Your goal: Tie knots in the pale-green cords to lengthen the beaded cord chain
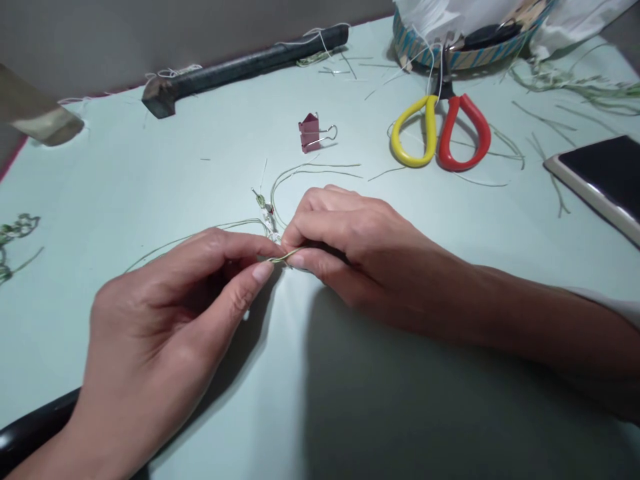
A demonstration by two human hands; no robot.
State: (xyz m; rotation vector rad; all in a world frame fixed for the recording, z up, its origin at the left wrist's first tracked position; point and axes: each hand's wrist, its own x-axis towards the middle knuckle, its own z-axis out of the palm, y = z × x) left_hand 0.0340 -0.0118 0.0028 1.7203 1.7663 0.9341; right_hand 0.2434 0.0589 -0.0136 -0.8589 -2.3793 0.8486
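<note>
Thin green cords (pixel 283 257) pass between my two hands near the middle of the table. The thumb and forefinger of my left hand (pixel 185 300) pinch them from the left. My right hand (pixel 350 233) pinches the same cords from the right, its fingertips almost touching the left ones. Just beyond the fingertips lies a small knotted piece (pixel 265 208) in green and white, partly hidden by my fingers. Loose cord ends (pixel 320 168) curve away from it to the right, and others (pixel 215 227) run off to the left.
Beyond my hands are a pink binder clip (pixel 309 133) and scissors (pixel 440 130) with yellow and red handles. A dark metal bar (pixel 245 70) lies along the back edge. A round patterned container (pixel 470 57) stands back right, a phone (pixel 600 180) at right, knotted green cord (pixel 17 233) at left.
</note>
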